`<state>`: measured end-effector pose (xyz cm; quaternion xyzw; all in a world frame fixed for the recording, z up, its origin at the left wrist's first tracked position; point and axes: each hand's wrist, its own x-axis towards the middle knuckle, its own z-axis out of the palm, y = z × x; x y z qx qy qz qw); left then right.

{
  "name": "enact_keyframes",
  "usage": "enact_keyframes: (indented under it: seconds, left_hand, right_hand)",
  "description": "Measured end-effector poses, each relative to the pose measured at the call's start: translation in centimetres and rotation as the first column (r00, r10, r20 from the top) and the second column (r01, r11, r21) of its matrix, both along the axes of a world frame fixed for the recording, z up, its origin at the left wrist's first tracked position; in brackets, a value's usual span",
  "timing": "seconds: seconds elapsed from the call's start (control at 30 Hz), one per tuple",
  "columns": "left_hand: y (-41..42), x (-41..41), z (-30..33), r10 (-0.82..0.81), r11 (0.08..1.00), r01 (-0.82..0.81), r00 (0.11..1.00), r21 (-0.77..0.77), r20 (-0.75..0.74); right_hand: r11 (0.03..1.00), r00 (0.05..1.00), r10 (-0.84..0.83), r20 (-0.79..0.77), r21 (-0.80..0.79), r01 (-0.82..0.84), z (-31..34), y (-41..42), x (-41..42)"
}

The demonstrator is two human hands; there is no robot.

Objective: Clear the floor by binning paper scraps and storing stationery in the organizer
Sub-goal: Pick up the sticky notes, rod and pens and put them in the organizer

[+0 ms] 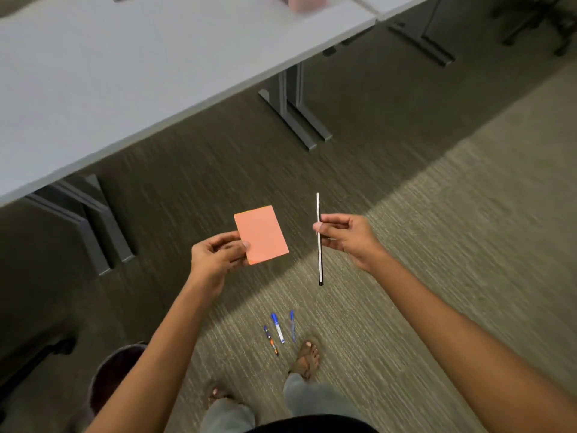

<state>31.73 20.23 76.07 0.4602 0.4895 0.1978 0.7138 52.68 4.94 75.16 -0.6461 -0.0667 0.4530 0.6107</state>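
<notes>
My left hand (218, 253) pinches the lower left corner of an orange pad of paper (261, 234), held flat above the carpet. My right hand (345, 235) grips a thin silver ruler (318, 239) seen edge-on and held upright, its dark tip pointing down. On the carpet below lie three pens side by side: a dark patterned pen (271, 340), a blue and white marker (278, 328) and a slim blue pen (292, 325). A pink box (307, 2) stands blurred on the table at the top edge.
A long grey table (125, 73) spans the upper left, its dark metal legs (293, 110) standing on the carpet. A dark round bin (115, 373) sits at the lower left beside my left arm. My sandalled feet (307, 357) stand just right of the pens. Chair bases show at top right.
</notes>
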Motion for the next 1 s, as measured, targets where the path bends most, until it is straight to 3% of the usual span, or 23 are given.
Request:
enact_keyframes:
  seconds: [0.53,1.0]
  left_hand:
    - [2.2,14.0,4.1,-0.062,0.998,0.061,0.998,0.031,0.021]
    - [16.6,34.3,6.2,-0.063,0.994,0.062,0.998,0.092,0.013]
  right_hand:
    - [0.997,0.997,-0.062,0.053,0.057,0.059,5.0,1.2,14.4]
    - [0.999,0.995,-0.025,0.093,0.049,0.020,6.9,17.4,35.2]
